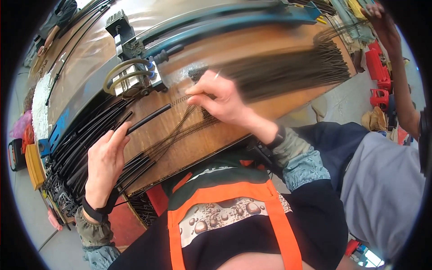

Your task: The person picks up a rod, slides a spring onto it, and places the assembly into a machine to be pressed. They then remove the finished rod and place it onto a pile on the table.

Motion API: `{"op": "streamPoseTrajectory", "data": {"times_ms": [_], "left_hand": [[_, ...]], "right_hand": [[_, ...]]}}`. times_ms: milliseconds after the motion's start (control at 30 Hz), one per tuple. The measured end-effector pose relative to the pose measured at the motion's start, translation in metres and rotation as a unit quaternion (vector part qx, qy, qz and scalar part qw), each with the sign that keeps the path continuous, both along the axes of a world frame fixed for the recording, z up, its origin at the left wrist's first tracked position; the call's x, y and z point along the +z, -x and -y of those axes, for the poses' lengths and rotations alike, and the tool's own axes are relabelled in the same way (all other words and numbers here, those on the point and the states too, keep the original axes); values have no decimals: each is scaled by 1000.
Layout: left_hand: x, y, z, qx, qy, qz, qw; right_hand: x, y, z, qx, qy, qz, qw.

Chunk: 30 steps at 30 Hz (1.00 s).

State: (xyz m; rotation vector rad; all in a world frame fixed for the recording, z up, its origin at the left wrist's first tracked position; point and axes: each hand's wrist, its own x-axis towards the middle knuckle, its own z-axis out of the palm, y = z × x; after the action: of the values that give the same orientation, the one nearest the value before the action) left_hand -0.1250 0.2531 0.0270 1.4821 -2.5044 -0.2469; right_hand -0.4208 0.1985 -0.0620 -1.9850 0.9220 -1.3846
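My left hand (105,159) grips the near end of a thin black tube (150,119), which slants up and to the right over the table. Out of the tube's far end runs a thin coil spring (180,100). My right hand (220,96) pinches that spring between thumb and fingertips. Below, several longer coil springs (182,131) cross each other on the wood, with black tubes (135,167) on their left ends. A thick heap of black tubes (74,155) lies beside my left hand.
Behind my hands stands a metal fixture (140,78) with bent hoses, near a blue rail (234,33). A blurred bundle of long springs (288,72) covers the right of the wooden table (216,139). A co-worker's hand (380,24) is at far right, above red plastic parts (377,67).
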Motion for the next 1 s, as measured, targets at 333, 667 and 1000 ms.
{"op": "streamPoseTrajectory", "data": {"times_ms": [333, 667, 1000], "left_hand": [[1, 3, 5, -22, -216, -49, 975], [18, -20, 23, 81, 131, -88, 984], [113, -92, 4, 114, 372, -62, 919]], "right_hand": [[-11, 8, 5, -36, 213, -87, 972], [-3, 47, 50, -195, 291, -189, 917], [86, -86, 117, 78, -12, 18, 997]]}}
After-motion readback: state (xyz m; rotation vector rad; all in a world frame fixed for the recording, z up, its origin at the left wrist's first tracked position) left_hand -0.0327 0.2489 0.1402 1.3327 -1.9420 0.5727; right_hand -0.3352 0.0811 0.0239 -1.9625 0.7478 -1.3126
